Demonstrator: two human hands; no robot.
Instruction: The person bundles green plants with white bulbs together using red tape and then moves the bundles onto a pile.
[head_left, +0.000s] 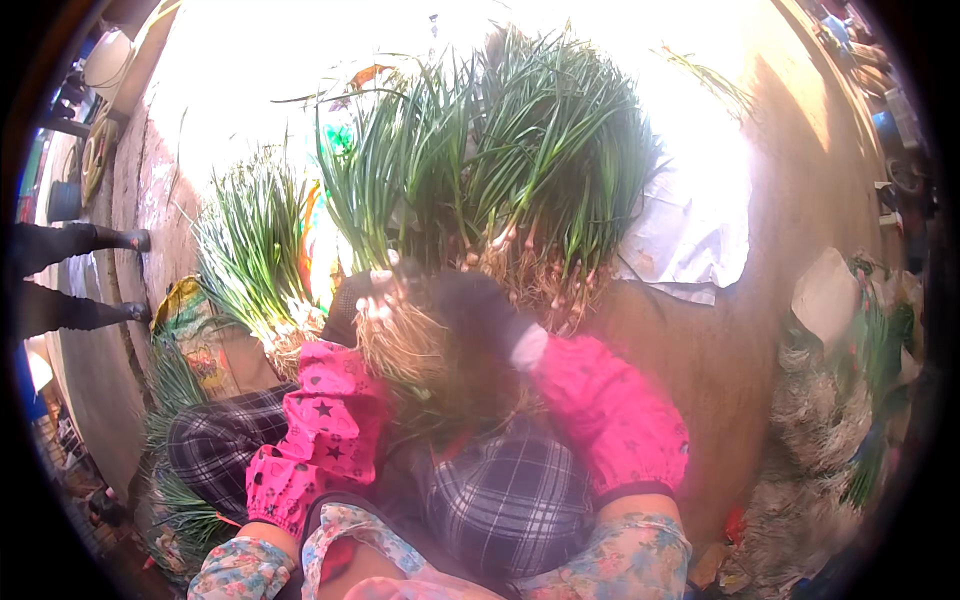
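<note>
My left hand (346, 304), in a dark knit glove below a pink patterned sleeve cover, grips a bunch of scallions (386, 319). Their pale bulbs and long brown roots hang towards me, with the green leaves pointing away. Beside those roots is my right hand (476, 300), also dark-gloved and blurred by motion. Whether its fingers hold anything is unclear. Just beyond both hands lies a large pile of scallions (562, 142), bulbs facing me. To the left rests a smaller scallion bundle (259, 255) with whitish bulbs.
A white sheet (690, 225) lies partly under the pile. Left of my knee are a printed woven sack (232, 364) and more scallions (176, 375). A person's legs (79, 247) stand at the left. Heaped pale roots (810, 405) lie at the right.
</note>
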